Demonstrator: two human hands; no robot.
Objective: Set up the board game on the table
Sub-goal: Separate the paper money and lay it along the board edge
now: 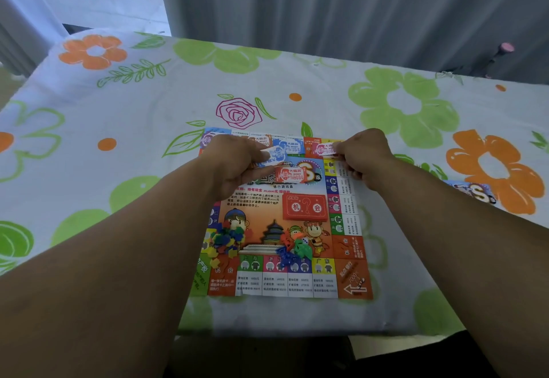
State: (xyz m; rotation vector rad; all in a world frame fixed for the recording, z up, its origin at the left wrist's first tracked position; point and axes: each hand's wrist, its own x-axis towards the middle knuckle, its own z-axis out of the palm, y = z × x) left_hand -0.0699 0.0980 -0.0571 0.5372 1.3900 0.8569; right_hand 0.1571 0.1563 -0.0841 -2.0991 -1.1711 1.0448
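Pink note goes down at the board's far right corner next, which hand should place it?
Right. The right hand already pinches the pink note over that corner of the board; the left hand is busy holding blue and red notes.

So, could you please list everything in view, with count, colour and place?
Game board: one, multicoloured, table centre.
Card deck: one, red, board's right middle.
Money notes: several, blue, red and pink, board's far part.
Plastic houses: a pile, mixed colours, board's near left.
Pawns: a few, blue, green and red, with a die, board's near middle.
Tablecloth: one, white, flowered.
Box: one, at right.
Left hand: grip on blue note.
Right hand: grip on pink note.
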